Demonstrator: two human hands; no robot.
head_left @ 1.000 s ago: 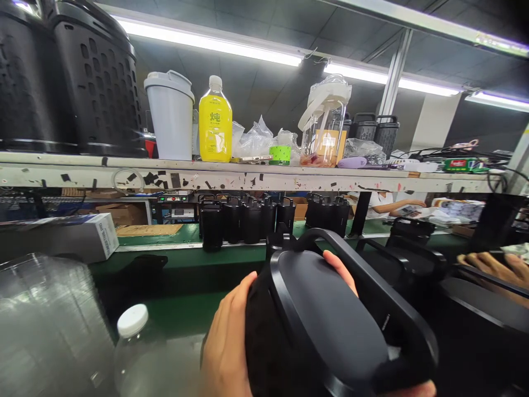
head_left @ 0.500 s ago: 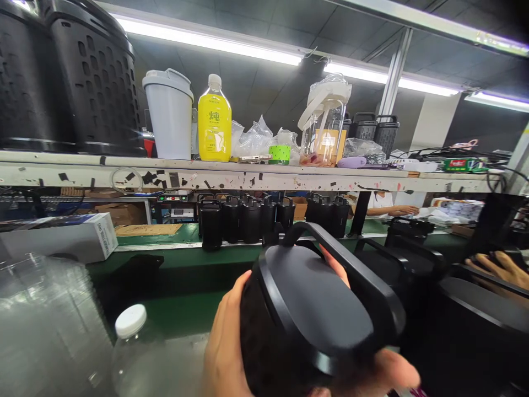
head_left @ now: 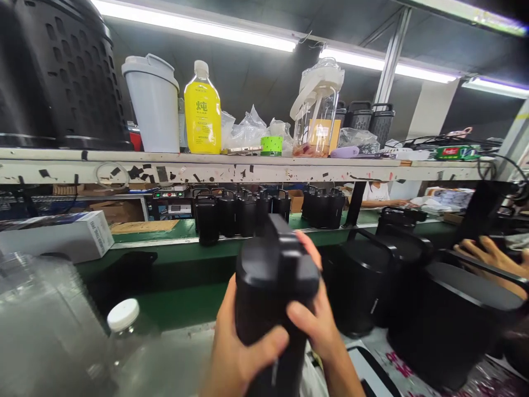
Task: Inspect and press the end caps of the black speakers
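Note:
Both my hands hold a black handled canister point(head_left: 273, 281) upright in front of me, its narrow side and top handle facing me. My left hand point(head_left: 237, 347) wraps its left side with the thumb across the front. On the right side my right hand point(head_left: 320, 314) grips it, thumb on the front and fingers behind. Several similar black handled canisters point(head_left: 363, 281) stand to the right. Left of my hands are a clear bottle with a white cap point(head_left: 124, 315) and clear plastic packaging point(head_left: 37, 331).
Another person's hand point(head_left: 490, 256) is at the right among the canisters. A white shelf point(head_left: 248, 172) crosses above, carrying a grey cup point(head_left: 152, 110), a yellow bottle point(head_left: 202, 116) and a clear jug point(head_left: 316, 118). More black canisters point(head_left: 248, 215) stand behind the green surface point(head_left: 185, 300).
The canister has turned from showing its broad lid to its narrow side and now stands more upright. Both my thumbs have come onto its front. My view has shifted slightly.

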